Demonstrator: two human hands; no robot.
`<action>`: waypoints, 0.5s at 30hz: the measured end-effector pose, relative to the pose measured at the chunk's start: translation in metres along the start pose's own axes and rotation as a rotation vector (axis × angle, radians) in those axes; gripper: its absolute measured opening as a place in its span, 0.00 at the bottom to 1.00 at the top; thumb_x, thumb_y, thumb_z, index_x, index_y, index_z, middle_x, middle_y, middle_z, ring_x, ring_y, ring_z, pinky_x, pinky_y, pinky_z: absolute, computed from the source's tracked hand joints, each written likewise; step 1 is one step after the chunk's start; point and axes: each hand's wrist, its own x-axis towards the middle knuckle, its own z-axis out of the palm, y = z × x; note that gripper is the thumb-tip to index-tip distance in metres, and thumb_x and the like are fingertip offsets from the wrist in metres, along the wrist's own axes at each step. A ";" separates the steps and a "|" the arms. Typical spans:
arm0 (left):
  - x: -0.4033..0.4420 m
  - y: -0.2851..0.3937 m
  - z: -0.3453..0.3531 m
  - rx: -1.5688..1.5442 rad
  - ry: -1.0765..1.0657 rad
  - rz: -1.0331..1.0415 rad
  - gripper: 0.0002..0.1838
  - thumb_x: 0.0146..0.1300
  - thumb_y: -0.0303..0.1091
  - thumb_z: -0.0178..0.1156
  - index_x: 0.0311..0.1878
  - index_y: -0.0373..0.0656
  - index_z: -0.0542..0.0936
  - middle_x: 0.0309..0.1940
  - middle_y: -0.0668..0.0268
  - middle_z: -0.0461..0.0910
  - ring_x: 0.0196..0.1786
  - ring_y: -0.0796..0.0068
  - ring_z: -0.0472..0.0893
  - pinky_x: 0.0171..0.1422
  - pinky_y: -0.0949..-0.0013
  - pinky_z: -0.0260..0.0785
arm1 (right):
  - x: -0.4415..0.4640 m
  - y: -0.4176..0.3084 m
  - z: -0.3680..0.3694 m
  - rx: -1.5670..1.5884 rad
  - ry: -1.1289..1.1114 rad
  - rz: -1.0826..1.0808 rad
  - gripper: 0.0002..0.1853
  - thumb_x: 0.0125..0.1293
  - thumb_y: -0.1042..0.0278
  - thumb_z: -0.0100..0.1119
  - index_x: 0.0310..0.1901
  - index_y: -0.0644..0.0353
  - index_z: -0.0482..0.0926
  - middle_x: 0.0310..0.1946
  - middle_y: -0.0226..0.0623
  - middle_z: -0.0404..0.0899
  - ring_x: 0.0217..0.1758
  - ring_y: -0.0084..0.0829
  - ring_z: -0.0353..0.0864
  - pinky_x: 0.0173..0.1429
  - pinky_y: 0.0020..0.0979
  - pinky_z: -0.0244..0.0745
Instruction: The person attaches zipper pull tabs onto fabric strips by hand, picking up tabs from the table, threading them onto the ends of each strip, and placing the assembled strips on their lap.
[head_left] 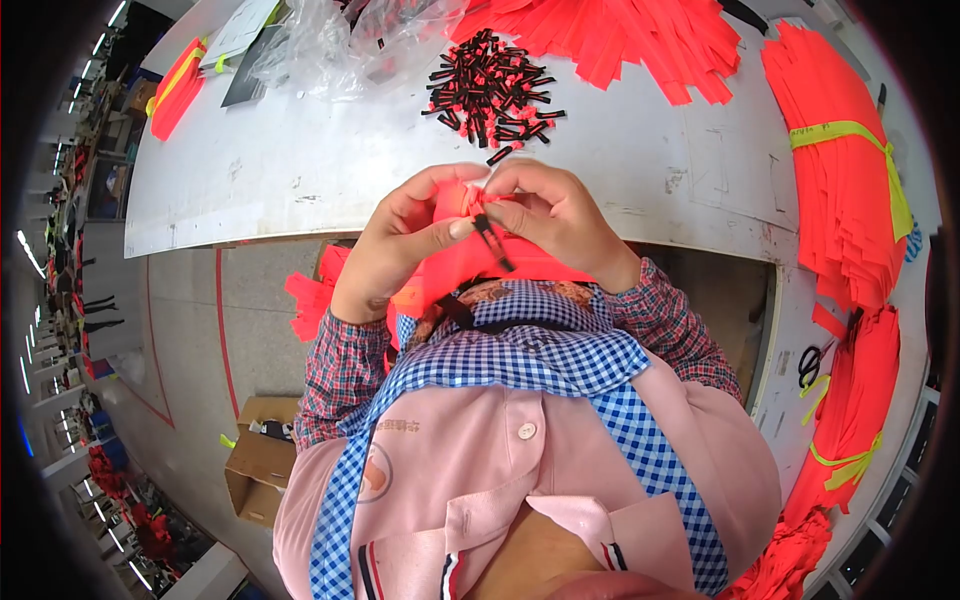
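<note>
- Here's the left hand [410,225], thumb and fingers closed in a pinch on a red strip [448,272], with the cloth bunched up at the fingertips.
- And the right hand [545,210] comes in from the other side, also pinched narrow on the bunched red strip, its thumb close to the left thumb.
- Between the two hands, a black tab [492,245] hangs just under the thumbs, tilted, its lower end pointing toward the body; whether a thumb presses on it, I can't tell.
- The red strip runs down from the fingertips, in front of the blue checked apron [510,355].
- Just beyond the fingertips, a single loose tab [500,154] lies on the desk [330,180], and right behind it sits a heap of black tabs [487,85] with red ends.
- Further back, red strips [620,40] fan out beside a clear plastic bag [345,45].
- Well over to the right, a red bundle [845,170] wears a yellow band [845,131], with scissors [808,366] nearer the body.
</note>
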 end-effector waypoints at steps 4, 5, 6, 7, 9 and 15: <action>-0.003 0.005 -0.001 0.311 0.071 0.042 0.17 0.60 0.22 0.64 0.53 0.35 0.77 0.43 0.67 0.81 0.45 0.79 0.79 0.52 0.75 0.72 | 0.001 -0.010 0.008 -0.206 0.120 -0.198 0.07 0.61 0.72 0.65 0.40 0.61 0.81 0.33 0.32 0.80 0.36 0.23 0.78 0.39 0.23 0.73; -0.004 0.006 -0.002 0.406 0.083 0.067 0.15 0.59 0.21 0.64 0.51 0.35 0.79 0.41 0.67 0.81 0.43 0.80 0.79 0.49 0.76 0.72 | 0.001 -0.007 0.008 -0.177 0.117 -0.198 0.07 0.60 0.72 0.65 0.40 0.61 0.81 0.33 0.32 0.80 0.36 0.23 0.79 0.39 0.24 0.74; -0.006 0.007 -0.002 0.501 0.095 0.092 0.13 0.59 0.20 0.63 0.48 0.35 0.80 0.39 0.66 0.82 0.40 0.80 0.79 0.46 0.76 0.73 | -0.001 -0.003 0.008 -0.148 0.114 -0.198 0.07 0.60 0.72 0.66 0.40 0.61 0.82 0.34 0.32 0.80 0.36 0.24 0.79 0.39 0.25 0.74; -0.008 0.007 -0.002 0.596 0.107 0.116 0.11 0.59 0.19 0.63 0.46 0.35 0.81 0.37 0.66 0.82 0.38 0.80 0.79 0.43 0.76 0.73 | -0.002 0.000 0.009 -0.119 0.110 -0.197 0.08 0.59 0.72 0.66 0.40 0.61 0.82 0.34 0.32 0.80 0.36 0.24 0.79 0.39 0.25 0.75; -0.009 0.011 0.005 0.722 0.100 0.178 0.09 0.57 0.18 0.63 0.42 0.34 0.82 0.36 0.65 0.82 0.37 0.79 0.80 0.41 0.76 0.73 | -0.001 -0.005 0.006 -0.275 0.057 -0.288 0.09 0.58 0.74 0.67 0.40 0.62 0.81 0.35 0.34 0.79 0.38 0.25 0.79 0.41 0.25 0.74; -0.012 0.014 0.006 0.812 0.035 0.232 0.10 0.55 0.17 0.63 0.41 0.35 0.83 0.34 0.62 0.82 0.35 0.76 0.80 0.37 0.75 0.72 | -0.007 -0.010 0.010 -0.481 0.058 -0.419 0.10 0.55 0.72 0.70 0.39 0.61 0.82 0.33 0.36 0.78 0.36 0.29 0.79 0.39 0.27 0.76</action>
